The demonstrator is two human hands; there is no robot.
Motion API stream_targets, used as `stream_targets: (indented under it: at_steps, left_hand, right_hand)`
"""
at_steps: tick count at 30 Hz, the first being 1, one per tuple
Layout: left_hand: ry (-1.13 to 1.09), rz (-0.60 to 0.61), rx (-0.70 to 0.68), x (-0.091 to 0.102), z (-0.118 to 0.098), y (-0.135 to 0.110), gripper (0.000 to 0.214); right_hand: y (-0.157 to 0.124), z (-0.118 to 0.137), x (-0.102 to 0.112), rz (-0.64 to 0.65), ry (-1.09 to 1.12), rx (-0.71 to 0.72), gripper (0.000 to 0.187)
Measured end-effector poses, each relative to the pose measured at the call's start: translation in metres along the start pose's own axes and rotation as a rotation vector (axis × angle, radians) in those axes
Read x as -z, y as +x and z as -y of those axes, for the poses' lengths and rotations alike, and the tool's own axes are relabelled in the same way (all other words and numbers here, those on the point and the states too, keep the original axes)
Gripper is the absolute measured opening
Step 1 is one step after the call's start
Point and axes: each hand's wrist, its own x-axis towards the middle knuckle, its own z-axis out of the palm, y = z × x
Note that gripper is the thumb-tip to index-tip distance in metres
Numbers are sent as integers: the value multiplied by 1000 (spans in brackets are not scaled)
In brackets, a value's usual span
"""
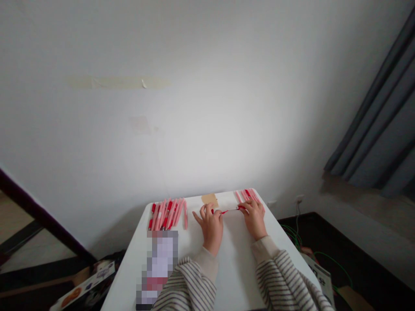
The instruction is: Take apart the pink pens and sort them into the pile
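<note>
Over the white table (235, 255), my left hand (211, 226) pinches a red pen part, with its thumb and some fingers spread. My right hand (253, 216) is closed on the end of a red pen (241, 207). A thin, pale rod like a pen refill (231, 210) runs between the two hands. Whether it is joined to both red pieces cannot be made out. A row of pink and red pens (168, 214) lies left of my left hand. Beyond my right hand is a smaller group of pink and red pens (246, 194), partly hidden by my fingers.
A tan patch (210, 199) is at the table's far edge, against the white wall (207, 108). A blurred-out flat object (162, 259) lies beside my left sleeve. Green cables (292, 233) run on the floor at right, and a grey curtain (372, 129) hangs above.
</note>
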Motion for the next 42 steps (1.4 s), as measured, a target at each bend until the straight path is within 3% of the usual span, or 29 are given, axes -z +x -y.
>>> stream_targets:
  at_steps: [7,18,42]
  left_hand:
    - [0,-32,29,4,-1,1,12]
    - [-26,-114,91,11,4,7,14]
    - [-28,-138,117,21,3,12,17]
  right_hand:
    - [2,1,3,-37,1,-62,20]
    - [-2,19,10,214,-36,91,15]
    - [-2,41,11,273,-134,193,25]
